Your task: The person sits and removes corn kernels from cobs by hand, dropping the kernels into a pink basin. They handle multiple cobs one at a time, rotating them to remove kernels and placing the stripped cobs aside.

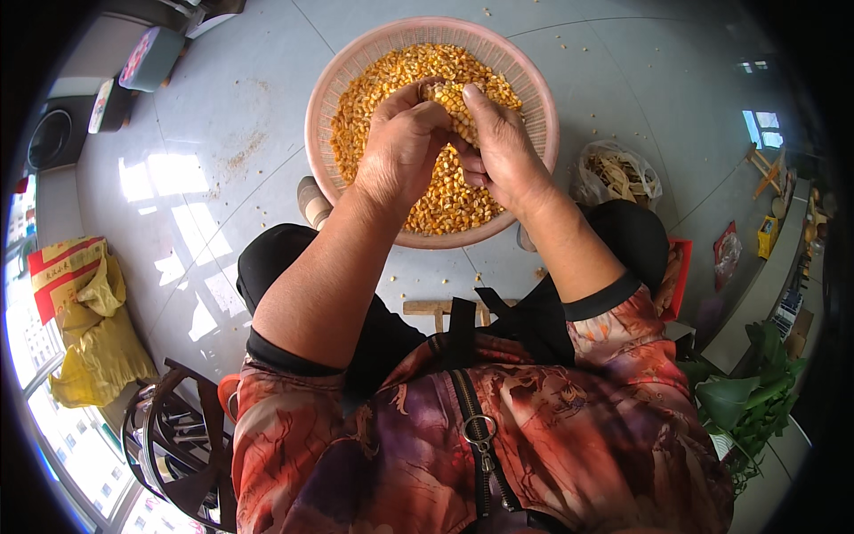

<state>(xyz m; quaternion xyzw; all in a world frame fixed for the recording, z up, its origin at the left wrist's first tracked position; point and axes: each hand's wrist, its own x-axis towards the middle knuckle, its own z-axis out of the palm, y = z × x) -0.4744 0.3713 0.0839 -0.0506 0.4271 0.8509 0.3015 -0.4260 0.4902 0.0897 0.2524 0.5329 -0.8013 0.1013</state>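
Observation:
Between both hands is a corn cob (456, 107) with yellow kernels, held above a round pink plastic basket (320, 127). My left hand (408, 137) grips the cob's left end, its fingers curled. My right hand (504, 143) is closed around the right side, thumb lying along the top. Loose corn kernels (447, 207) fill much of the basket below the hands. The undersides of the cob and some fingertips are hidden.
A clear plastic bag of dry husks (617, 175) stands right of the basket. A red box (679, 280) sits beside my right knee. Stray kernels dot the tiled floor (267, 120). Yellow sacks (103, 347) and a dark wooden rack (180, 440) are at left, a leafy plant (740, 394) at right.

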